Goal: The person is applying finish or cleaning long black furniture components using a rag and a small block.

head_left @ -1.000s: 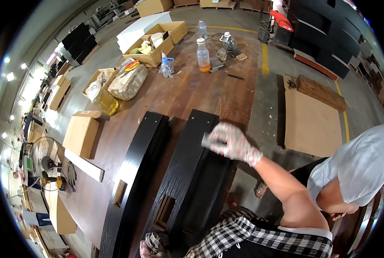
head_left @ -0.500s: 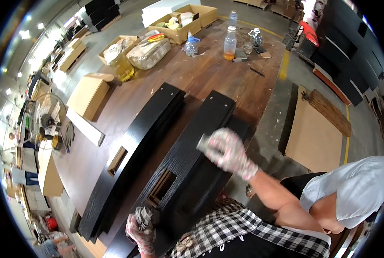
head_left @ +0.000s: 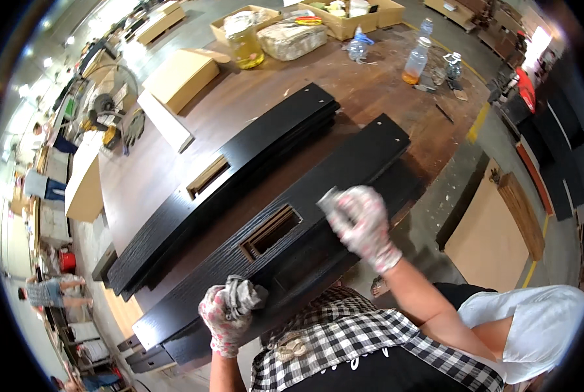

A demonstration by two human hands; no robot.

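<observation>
Two stacks of curved black boards lie slantwise on a brown table. Each top board has a rectangular slot and small holes at its far end. My left hand (head_left: 223, 321), in a white glove with pink patches, closes around a crumpled grey cloth (head_left: 245, 294) above the near end of the nearer stack (head_left: 334, 166). My right hand (head_left: 365, 228), gloved alike, pinches a small flat grey piece (head_left: 329, 198) just over that stack, right of its slot (head_left: 271, 232); its kind is unclear. The farther stack (head_left: 259, 134) lies to the left, touched by neither hand.
At the table's far side stand a jar of yellow liquid (head_left: 245, 49), a wrapped block (head_left: 293, 43), cardboard boxes and several bottles, one with orange liquid (head_left: 415, 62). A cardboard box (head_left: 182, 80) and white strip (head_left: 166, 122) lie left. A fan (head_left: 105, 103) and people are beyond.
The view has swung, so the boards lie flatter and the table items sit farther right. My right hand still pinches the grey piece; my left hand, with the cloth, shows more fully.
</observation>
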